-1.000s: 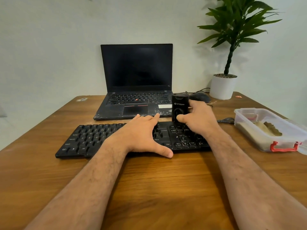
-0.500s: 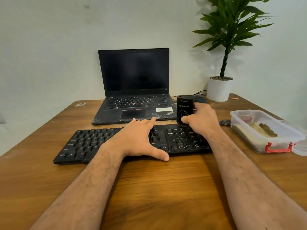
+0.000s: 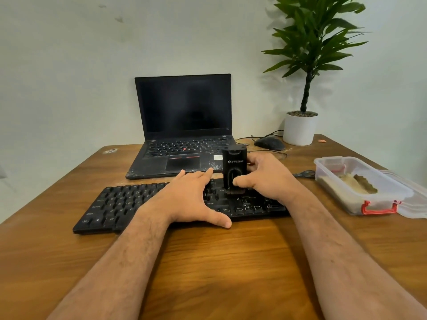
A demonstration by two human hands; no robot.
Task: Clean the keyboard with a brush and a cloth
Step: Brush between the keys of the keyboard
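Observation:
A black keyboard (image 3: 120,204) lies across the wooden table. My left hand (image 3: 187,199) rests flat on its middle, fingers spread, thumb at the front edge, holding nothing. My right hand (image 3: 265,179) grips a black upright brush (image 3: 233,167) with white lettering. Its dark bristles touch the keys on the keyboard's right part. No cloth is clearly visible; a beige thing lies in the plastic box.
A black laptop (image 3: 182,139) stands open behind the keyboard. A mouse (image 3: 269,143) with its cable and a potted plant (image 3: 300,128) sit at the back right. A clear plastic box (image 3: 369,202) with a red clasp stands at the right, its lid beside it.
The brush in my right hand has moved nearer and leftward on the keyboard's right part. My left hand stays flat on the keys. The camera has tilted up slightly.

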